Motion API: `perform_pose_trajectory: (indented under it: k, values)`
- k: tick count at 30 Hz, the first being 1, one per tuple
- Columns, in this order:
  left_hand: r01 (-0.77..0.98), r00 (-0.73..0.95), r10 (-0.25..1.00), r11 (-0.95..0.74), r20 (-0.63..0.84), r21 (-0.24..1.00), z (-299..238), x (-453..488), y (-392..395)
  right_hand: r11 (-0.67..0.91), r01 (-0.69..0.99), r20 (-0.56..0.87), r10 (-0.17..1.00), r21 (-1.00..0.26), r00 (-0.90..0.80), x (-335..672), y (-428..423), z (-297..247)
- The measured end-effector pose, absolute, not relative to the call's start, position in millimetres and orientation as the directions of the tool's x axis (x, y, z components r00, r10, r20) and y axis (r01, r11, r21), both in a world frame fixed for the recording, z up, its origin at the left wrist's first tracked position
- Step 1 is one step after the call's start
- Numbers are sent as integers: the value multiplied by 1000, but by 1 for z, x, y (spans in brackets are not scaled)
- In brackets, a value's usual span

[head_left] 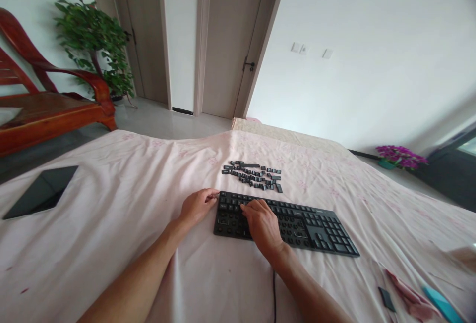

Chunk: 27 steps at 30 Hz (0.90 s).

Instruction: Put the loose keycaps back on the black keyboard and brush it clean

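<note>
A black computer keyboard (327,234) lies on the pink cloth, with many of its lower left keys off and the round sockets bare. My left hand (199,203) has its fingers closed on the keyboard's upper left corner. Over the left part of the keyboard, my right hand (262,221) bends with thumb and fingertips pinched together at a keycap; the fingers partly cover it. Several loose black keycaps (256,177) are spread in rough rows on the cloth just beyond the keyboard.
The pink cloth (148,174) is wrinkled. A dark tablet (40,191) lies at left. At lower right are a small black piece (386,298), a pink cloth item (412,298) and a teal object (441,303). The keyboard's cable (274,293) runs toward me between my arms.
</note>
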<state>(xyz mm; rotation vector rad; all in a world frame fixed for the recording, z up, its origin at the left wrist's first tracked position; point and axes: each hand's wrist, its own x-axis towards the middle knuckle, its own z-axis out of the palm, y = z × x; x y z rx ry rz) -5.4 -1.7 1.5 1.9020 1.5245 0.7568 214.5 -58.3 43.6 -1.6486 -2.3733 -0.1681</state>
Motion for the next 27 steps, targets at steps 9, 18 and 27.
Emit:
perform_pose_trajectory:
  k: [9, 18, 27]
  values:
    - [655, 177, 983, -159, 54, 739, 7, -6, -4, 414, 909, 296, 876, -54, -381, 216, -54, 45]
    - [652, 177, 982, -162, 58, 740, 4, -6, -3, 403, 915, 273, 885, -40, -378, 216, -55, 43]
    - [658, 174, 983, -157, 54, 736, 2, -5, -3, 404, 903, 236, 873, 143, -428, 209, -68, 41]
